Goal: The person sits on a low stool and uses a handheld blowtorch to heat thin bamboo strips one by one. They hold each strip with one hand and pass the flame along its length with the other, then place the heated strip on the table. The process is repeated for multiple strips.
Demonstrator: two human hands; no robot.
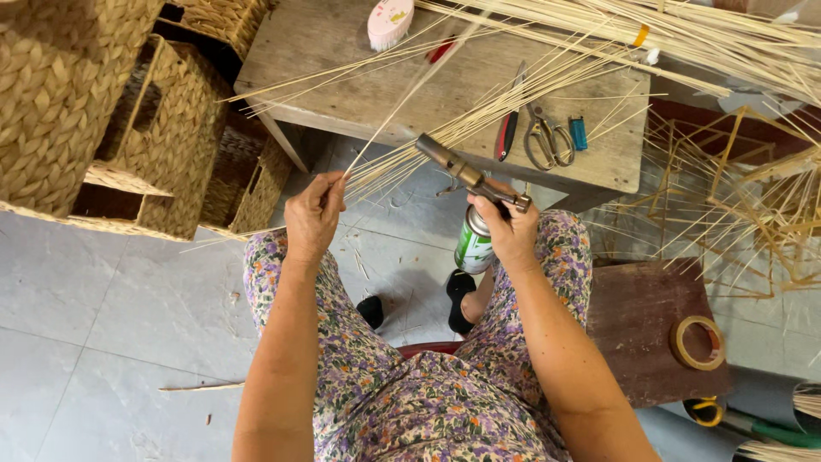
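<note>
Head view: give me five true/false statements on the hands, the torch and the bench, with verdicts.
1. The right hand grips a green-and-white gas canister with a metal torch head. True.
2. The left hand holds a pair of scissors. False: it pinches thin pale reed strands; the metal scissors lie on the worn wooden bench.
3. A roll of brown tape sits on the dark wooden stool. True.
4. The pink oval brush lies on the floor. False: it rests on the bench.
5. The woven straw baskets stand at image right. False: they are at image left.
</note>
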